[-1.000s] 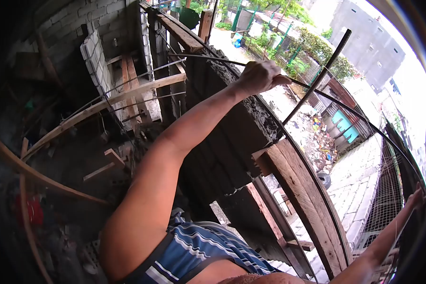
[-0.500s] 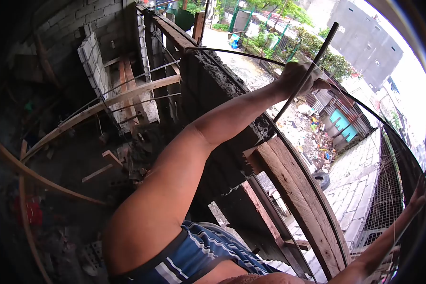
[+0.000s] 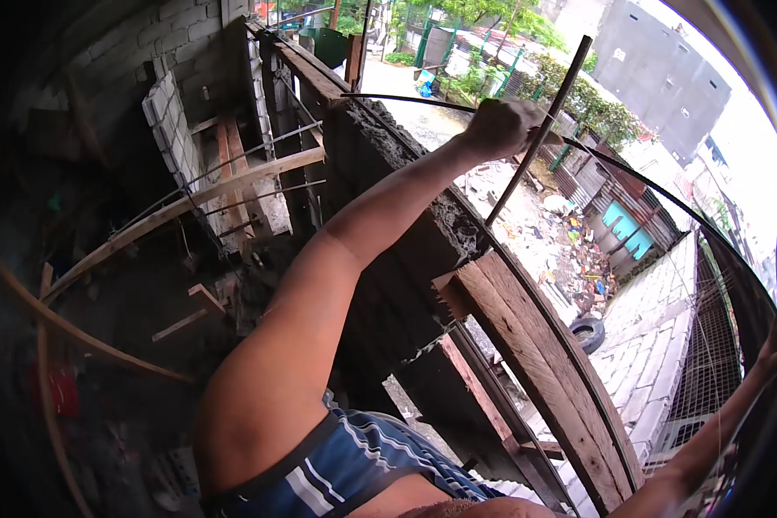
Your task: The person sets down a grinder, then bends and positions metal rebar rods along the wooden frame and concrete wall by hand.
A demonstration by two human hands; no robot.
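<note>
My left hand (image 3: 505,128), at the end of my outstretched arm, is closed around a long thin dark steel bar (image 3: 634,175). The bar runs across above a rough concrete wall top and looks curved in this wide lens. Right beside that hand stands an upright dark rod (image 3: 527,164), leaning and rising from the wall's edge. At the far right my right hand (image 3: 770,352) is closed at the other end of the bar, its fingers dim and partly lost in the lens edge.
Below the hands, thick wooden beams (image 3: 527,354) line the concrete wall (image 3: 397,142). A dark space with planks (image 3: 181,203) and rubble lies to the left. Outside are a littered yard (image 3: 570,250), a tyre (image 3: 587,334), a block wall (image 3: 656,319) and wire mesh (image 3: 708,345).
My left hand has moved left along the bar, and the upright rod's top has tipped slightly left. My right hand stays in nearly the same place.
</note>
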